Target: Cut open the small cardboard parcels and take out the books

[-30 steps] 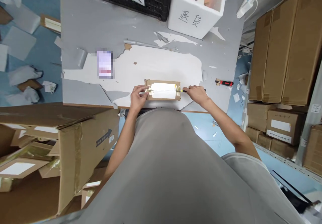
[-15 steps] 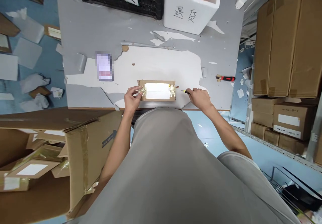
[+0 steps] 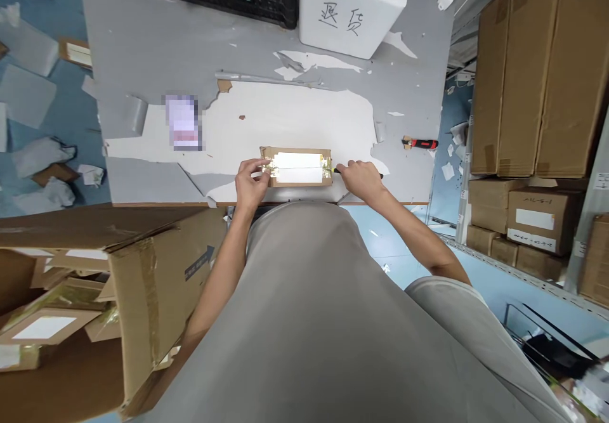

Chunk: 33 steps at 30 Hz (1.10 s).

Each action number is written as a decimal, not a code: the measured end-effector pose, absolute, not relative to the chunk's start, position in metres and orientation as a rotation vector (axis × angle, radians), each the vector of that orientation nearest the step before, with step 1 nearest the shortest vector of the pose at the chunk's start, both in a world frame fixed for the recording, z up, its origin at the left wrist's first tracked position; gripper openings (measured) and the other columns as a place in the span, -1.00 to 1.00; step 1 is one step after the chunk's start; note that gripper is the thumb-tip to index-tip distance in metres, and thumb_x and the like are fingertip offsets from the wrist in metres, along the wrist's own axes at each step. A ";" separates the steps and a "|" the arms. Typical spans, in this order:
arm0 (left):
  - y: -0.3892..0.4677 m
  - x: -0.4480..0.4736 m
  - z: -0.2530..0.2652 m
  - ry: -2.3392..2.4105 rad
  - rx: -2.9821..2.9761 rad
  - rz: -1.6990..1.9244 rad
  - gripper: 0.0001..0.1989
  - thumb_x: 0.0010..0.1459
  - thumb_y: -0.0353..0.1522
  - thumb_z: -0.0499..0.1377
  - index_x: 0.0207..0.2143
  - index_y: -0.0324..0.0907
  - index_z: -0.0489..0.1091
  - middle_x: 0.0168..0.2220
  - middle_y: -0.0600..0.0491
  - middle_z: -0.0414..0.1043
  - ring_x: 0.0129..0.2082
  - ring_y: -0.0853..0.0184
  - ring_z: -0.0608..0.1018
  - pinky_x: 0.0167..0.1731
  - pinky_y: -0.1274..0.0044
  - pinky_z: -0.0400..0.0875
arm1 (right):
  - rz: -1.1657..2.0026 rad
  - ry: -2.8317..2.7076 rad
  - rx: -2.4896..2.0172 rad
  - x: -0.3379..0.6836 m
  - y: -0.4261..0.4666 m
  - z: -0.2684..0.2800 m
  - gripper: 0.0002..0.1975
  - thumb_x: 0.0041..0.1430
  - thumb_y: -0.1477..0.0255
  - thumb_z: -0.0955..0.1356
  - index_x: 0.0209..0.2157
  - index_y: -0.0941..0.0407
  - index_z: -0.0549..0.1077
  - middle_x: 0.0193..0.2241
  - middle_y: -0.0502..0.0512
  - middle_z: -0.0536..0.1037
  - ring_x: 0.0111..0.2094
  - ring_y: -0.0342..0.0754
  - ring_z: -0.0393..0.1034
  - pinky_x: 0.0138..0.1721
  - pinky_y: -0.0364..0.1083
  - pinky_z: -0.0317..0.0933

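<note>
A small taped cardboard box [image 3: 304, 181] with a white label lies flat near the table's front edge. My left hand [image 3: 252, 185] grips its left end, thumb and fingers closed at the corner. In my right hand [image 3: 362, 181] is a slim black-and-yellow utility knife [image 3: 337, 170], mostly covered by the fingers. The knife's front end meets the taped right end of the box; whether the blade has gone into the tape I cannot tell.
A red-and-black cutter [image 3: 422, 143] lies to the right, a blurred flat rectangle [image 3: 183, 122] to the left. At the back stand a black crate [image 3: 266, 7] and a white bin [image 3: 345, 26]. A large open carton [image 3: 166, 290] of parcels is at lower left.
My right hand has moved left, bringing the knife from a short gap away up to the box's right end. My left hand keeps its hold. The whole view has shifted slightly.
</note>
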<state>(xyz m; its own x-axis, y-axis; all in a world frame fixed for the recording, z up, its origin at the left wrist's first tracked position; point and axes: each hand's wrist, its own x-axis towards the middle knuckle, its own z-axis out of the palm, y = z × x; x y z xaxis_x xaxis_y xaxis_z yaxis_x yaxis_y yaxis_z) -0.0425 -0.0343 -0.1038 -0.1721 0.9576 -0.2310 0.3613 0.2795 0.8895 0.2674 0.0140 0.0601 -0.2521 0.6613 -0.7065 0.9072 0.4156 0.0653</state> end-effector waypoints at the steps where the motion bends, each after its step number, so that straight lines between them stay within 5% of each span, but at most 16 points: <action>1: -0.034 -0.041 -0.104 1.709 1.218 0.887 -0.66 0.34 -0.17 0.34 0.07 -0.09 0.68 0.19 -0.14 0.56 0.04 0.13 0.69 -0.02 0.35 0.72 | -0.472 1.999 1.314 0.265 0.016 0.059 -0.44 0.58 0.63 0.15 0.43 0.18 0.49 0.14 0.50 0.70 0.14 0.25 0.64 0.01 0.04 0.30; 10: -0.029 -0.032 -0.109 1.800 1.191 0.937 -0.74 0.28 -0.16 0.41 -0.05 -0.07 0.66 0.08 -0.07 0.59 0.04 0.12 0.69 0.07 0.31 0.72 | -0.457 2.038 1.263 0.261 0.026 0.059 -0.45 0.56 0.68 0.19 0.43 0.21 0.49 0.10 0.50 0.72 0.17 0.26 0.66 -0.01 0.02 0.31; 21: -0.030 -0.026 -0.109 1.858 1.157 0.925 -0.78 0.28 -0.26 0.39 -0.06 -0.11 0.68 0.08 -0.08 0.61 0.03 0.15 0.69 0.11 0.35 0.69 | -0.446 1.897 1.358 0.238 0.024 0.055 -0.53 0.51 0.77 0.22 0.17 0.22 0.65 0.14 0.45 0.72 0.15 0.18 0.66 -0.01 -0.03 0.33; 33: -0.027 -0.025 -0.113 1.848 1.164 0.973 -0.80 0.26 -0.28 0.38 -0.10 -0.12 0.71 0.03 -0.08 0.64 0.03 0.14 0.70 0.17 0.32 0.66 | -0.501 1.888 1.395 0.269 0.026 0.040 -0.51 0.57 0.67 0.21 0.29 0.11 0.61 0.14 0.41 0.72 0.19 0.21 0.63 0.01 0.02 0.29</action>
